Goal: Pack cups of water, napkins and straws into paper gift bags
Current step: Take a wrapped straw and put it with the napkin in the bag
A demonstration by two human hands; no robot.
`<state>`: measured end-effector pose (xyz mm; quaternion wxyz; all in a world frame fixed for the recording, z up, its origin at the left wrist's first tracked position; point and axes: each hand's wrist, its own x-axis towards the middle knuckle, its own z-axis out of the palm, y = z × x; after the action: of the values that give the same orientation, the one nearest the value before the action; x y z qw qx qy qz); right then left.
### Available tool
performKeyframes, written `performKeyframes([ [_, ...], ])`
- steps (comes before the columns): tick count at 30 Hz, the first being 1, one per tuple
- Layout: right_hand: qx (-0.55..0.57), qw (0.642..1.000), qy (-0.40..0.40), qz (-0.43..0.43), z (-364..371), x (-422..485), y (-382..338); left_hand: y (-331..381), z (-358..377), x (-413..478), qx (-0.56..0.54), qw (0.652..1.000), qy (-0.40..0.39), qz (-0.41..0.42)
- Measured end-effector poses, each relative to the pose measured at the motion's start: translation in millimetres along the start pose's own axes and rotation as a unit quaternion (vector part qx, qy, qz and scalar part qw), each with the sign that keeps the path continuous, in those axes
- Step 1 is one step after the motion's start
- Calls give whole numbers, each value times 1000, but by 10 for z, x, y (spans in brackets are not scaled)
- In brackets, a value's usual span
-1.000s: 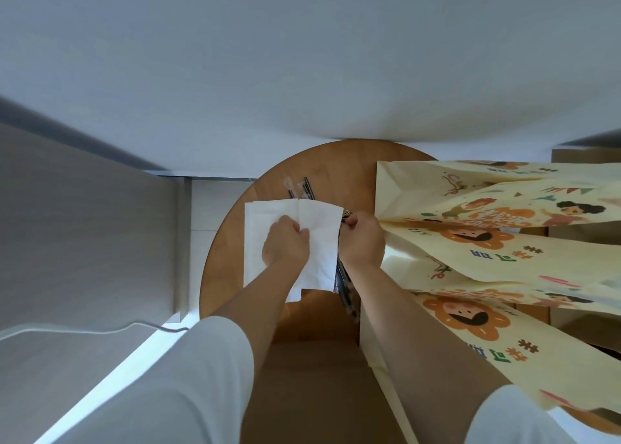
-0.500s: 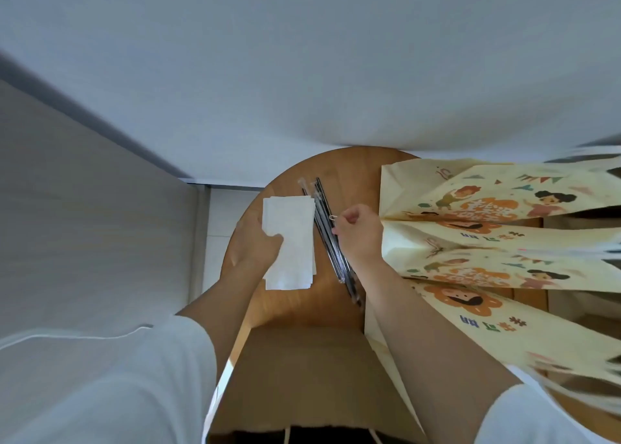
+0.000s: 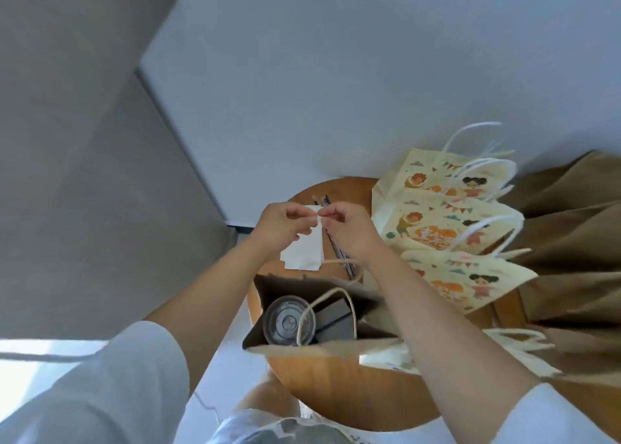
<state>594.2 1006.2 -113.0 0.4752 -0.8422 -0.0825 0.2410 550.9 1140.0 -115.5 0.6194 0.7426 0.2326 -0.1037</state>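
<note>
1. Pale grey-blue wall fills the background, and below it stands a round wooden table [image 3: 336, 386] that carries an open brown paper bag [image 3: 285, 284].
2. Inside the brown bag, at its left end, a cup [image 3: 282, 319] with a clear lid stands upright; a dark box [image 3: 332, 314] sits just beside it, to the right.
3. One twine handle [image 3: 349, 300] of the bag arches over the cup and the box.
4. Beyond the far rim of the bag, a white napkin [image 3: 304, 252] is held up by its top edge. I cannot tell whether its lower edge touches the table.
5. Left hand [image 3: 282, 225], beyond the bag: thumb and forefinger pinch the napkin's top edge, with the other fingers curled in.
6. Right hand [image 3: 349, 231], just beside the left one: it pinches the same edge, so the fingertips of the two hands nearly meet.
7. Straws [image 3: 344, 262] in dark wrappers lie on the table beyond the bag, just right of the napkin and partly hidden by the right hand.
8. Printed gift bags [image 3: 437, 228] with white handles lie overlapped to the right of the brown bag and farther back.
9. Brown cloth [image 3: 571, 242] lies beyond those, farthest right of the bag.
</note>
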Motion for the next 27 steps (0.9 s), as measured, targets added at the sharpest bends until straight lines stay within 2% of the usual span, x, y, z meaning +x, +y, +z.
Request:
performKeyframes([
  [3,-110,992,-24,-57,-62,-383,-130,82,-31,-422,-11,999,13,40],
  [6,-156,982,-26,-101,-105,-705,-191,120,-15,-726,-8,998,7,55],
  [9,-140,982,55,-113,-171,-915,-173,23,-41,-882,-8,999,24,39],
  [11,-88,984,120,-102,-245,-1030,-96,-113,-103,-973,135,990,31,39],
  [13,-45,981,163,-93,-298,-1155,13,-243,-135,-1091,309,949,-27,55],
  [15,-16,983,164,-81,-284,-1271,134,-312,-106,-1189,434,893,-78,93],
  [17,8,990,123,-63,-225,-1368,227,-381,-20,-1185,561,812,-90,133],
  [18,17,994,98,-52,-189,-1415,258,-410,32,-1165,601,782,-92,138],
  [19,26,996,79,-41,-157,-1452,283,-430,71,-1135,621,767,-90,137],
  [21,44,997,55,-26,-102,-1507,335,-441,76,-1083,623,767,-59,139],
  [23,53,997,52,-28,-51,-1541,397,-431,23,-1047,599,787,-36,144],
  [27,63,987,134,-62,69,-1539,508,-406,-146,-1042,523,833,-90,153],
])
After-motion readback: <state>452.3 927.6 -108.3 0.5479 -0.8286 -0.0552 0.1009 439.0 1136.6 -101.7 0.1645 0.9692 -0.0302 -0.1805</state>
